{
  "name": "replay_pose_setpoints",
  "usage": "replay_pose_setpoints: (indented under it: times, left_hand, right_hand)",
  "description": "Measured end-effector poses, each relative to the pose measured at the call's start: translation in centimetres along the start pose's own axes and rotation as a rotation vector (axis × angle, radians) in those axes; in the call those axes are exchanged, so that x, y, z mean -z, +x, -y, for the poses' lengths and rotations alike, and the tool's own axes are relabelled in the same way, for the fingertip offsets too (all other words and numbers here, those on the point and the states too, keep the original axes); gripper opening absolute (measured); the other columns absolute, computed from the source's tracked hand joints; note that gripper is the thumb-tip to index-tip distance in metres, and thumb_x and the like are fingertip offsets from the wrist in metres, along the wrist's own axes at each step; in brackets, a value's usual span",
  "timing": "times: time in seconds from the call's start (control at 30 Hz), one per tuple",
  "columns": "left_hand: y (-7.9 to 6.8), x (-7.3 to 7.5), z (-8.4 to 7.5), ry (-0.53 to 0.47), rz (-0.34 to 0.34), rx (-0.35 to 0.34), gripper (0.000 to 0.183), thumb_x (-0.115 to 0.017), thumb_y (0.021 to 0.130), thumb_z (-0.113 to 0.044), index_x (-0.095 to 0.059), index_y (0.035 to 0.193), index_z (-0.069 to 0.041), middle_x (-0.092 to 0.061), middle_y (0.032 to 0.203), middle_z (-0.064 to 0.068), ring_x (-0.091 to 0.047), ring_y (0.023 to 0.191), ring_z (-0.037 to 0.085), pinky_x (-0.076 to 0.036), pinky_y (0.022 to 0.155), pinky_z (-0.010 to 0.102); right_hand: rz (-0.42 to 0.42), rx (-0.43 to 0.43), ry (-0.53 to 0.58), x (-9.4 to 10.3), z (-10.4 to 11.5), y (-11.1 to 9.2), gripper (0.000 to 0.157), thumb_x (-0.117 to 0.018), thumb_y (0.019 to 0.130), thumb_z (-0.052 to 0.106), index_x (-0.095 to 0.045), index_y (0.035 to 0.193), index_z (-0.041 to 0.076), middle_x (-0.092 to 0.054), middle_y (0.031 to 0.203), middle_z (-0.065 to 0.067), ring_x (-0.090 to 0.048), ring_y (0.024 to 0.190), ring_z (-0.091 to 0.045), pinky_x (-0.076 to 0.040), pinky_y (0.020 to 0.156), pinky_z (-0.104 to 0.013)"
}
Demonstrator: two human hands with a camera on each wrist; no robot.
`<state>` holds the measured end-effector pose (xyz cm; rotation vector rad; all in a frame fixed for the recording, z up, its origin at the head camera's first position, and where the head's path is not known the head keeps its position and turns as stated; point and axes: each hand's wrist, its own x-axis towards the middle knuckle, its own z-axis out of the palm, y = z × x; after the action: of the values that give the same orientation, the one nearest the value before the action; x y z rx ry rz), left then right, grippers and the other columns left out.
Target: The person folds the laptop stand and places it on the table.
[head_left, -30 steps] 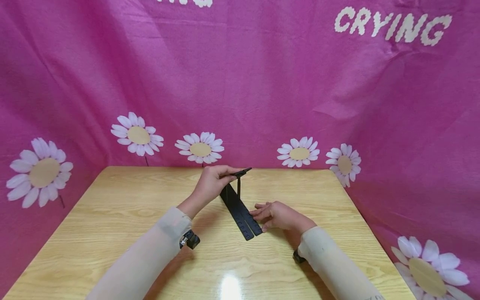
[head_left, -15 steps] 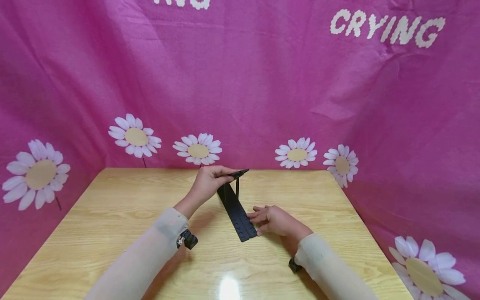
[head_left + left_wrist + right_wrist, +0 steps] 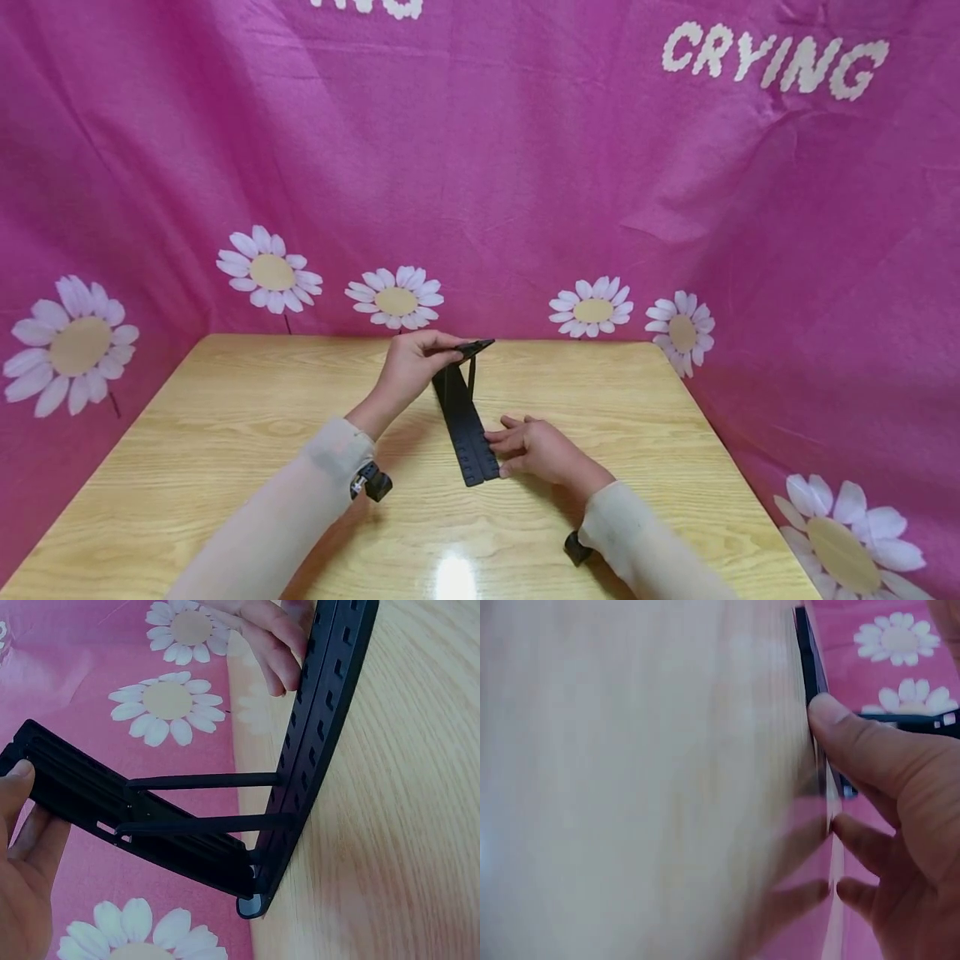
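A black folding laptop stand (image 3: 459,421) stands on the table, its long slotted base lying flat and its upper panel (image 3: 82,780) raised at a slant. Two thin prop legs (image 3: 210,823) run from that panel to the base, as the left wrist view shows. My left hand (image 3: 408,364) pinches the raised panel's free end between thumb and fingers. Beside the base's near right part is my right hand (image 3: 543,452), its thumb and fingertips touching the edge. In the right wrist view the thumb (image 3: 847,731) lies against the black edge.
The wooden table (image 3: 285,408) has a glossy top with a light reflection near its front. Behind and at both sides hangs a pink cloth (image 3: 480,167) with daisies and lettering. A small black wrist camera (image 3: 375,482) sits under the left sleeve.
The near end of the stand's base has swung to the left, with my right hand moving left against it. My left hand keeps its pinch on the raised panel, nearly in place.
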<state>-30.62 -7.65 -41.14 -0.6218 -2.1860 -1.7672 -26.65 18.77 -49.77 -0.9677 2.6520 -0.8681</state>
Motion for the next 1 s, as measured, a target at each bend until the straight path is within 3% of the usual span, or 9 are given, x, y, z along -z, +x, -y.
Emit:
replay_pose_setpoints:
  times: [0.23, 0.6, 1.0]
  left_hand:
    - [-0.1, 0.5, 0.3, 0.07, -0.038, -0.009, 0.017, -0.08, 0.089, -0.009, -0.081, 0.105, -0.013, -0.08, 0.099, 0.001, -0.075, 0.089, 0.015, -0.062, 0.079, 0.029]
    - [0.0, 1.8, 1.0, 0.042, -0.034, -0.011, 0.015, -0.079, 0.089, -0.008, -0.081, 0.103, -0.012, -0.08, 0.099, 0.006, -0.073, 0.087, 0.012, -0.06, 0.077, 0.023]
    - [0.1, 2.2, 1.2, 0.017, -0.03, 0.009, 0.017, -0.078, 0.089, -0.005, -0.081, 0.105, -0.01, -0.079, 0.099, 0.008, -0.073, 0.087, 0.013, -0.06, 0.079, 0.024]
  right_hand:
    - [-0.04, -0.029, -0.02, -1.1, 1.9, 0.4, 0.044, -0.082, 0.086, 0.021, -0.072, 0.127, 0.007, -0.065, 0.139, -0.003, -0.039, 0.149, -0.032, -0.014, 0.124, -0.064]
    - [-0.105, -0.096, -0.071, -3.0, 4.5, 1.0, 0.042, -0.081, 0.088, 0.023, -0.074, 0.126, 0.007, -0.065, 0.139, -0.003, -0.045, 0.145, -0.031, -0.02, 0.121, -0.067]
    - [-0.147, -0.154, -0.014, -4.0, 4.7, 1.2, 0.04, -0.083, 0.086, 0.021, -0.075, 0.123, 0.007, -0.064, 0.141, -0.001, -0.041, 0.147, -0.032, -0.015, 0.121, -0.07]
